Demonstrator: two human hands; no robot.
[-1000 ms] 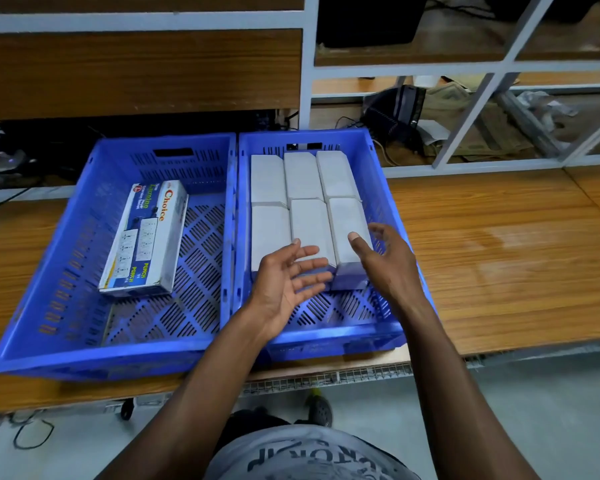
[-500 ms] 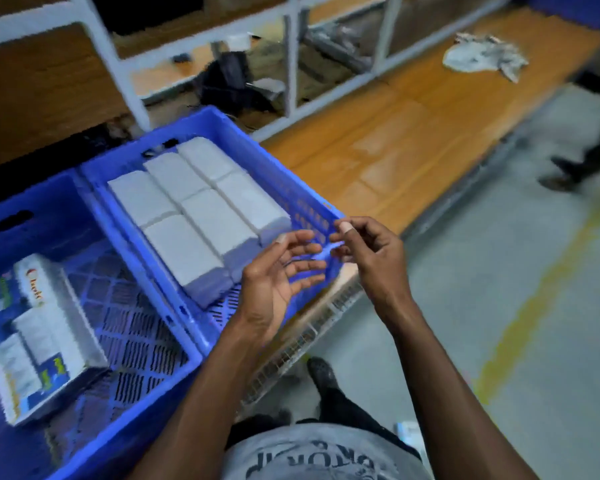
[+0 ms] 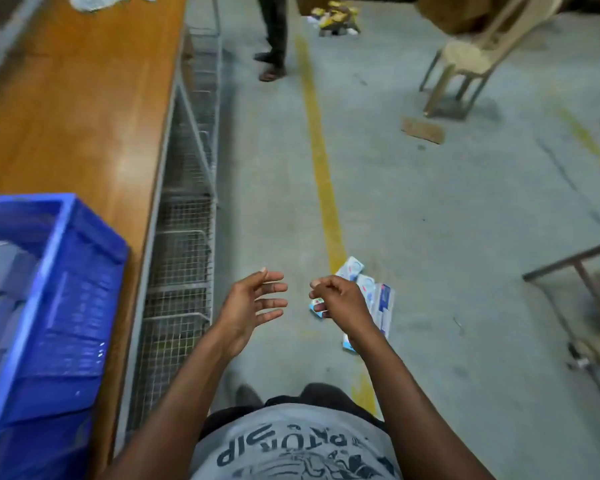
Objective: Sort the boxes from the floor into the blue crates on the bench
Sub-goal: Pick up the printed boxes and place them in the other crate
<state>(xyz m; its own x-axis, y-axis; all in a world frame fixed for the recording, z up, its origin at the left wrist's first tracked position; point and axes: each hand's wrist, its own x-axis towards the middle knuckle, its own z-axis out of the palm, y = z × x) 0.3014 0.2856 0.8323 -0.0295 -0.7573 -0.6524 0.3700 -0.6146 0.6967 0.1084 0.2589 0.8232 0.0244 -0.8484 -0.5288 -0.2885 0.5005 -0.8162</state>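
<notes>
I face the concrete floor beside the wooden bench. A few white-and-blue boxes lie on the floor by the yellow line, partly hidden behind my right hand. My left hand hangs in the air with its fingers spread and holds nothing. My right hand is beside it, fingers loosely curled, also empty. A blue crate stands on the bench at the far left, with pale grey boxes just visible inside it.
A yellow line runs along the floor. Another person's legs stand at the far end of the bench. A plastic chair, a flat cardboard piece and a metal frame stand to the right.
My view has swung right, from the crates on the bench to the floor. Both hands came away from the grey boxes in the crate and now hover empty above the floor.
</notes>
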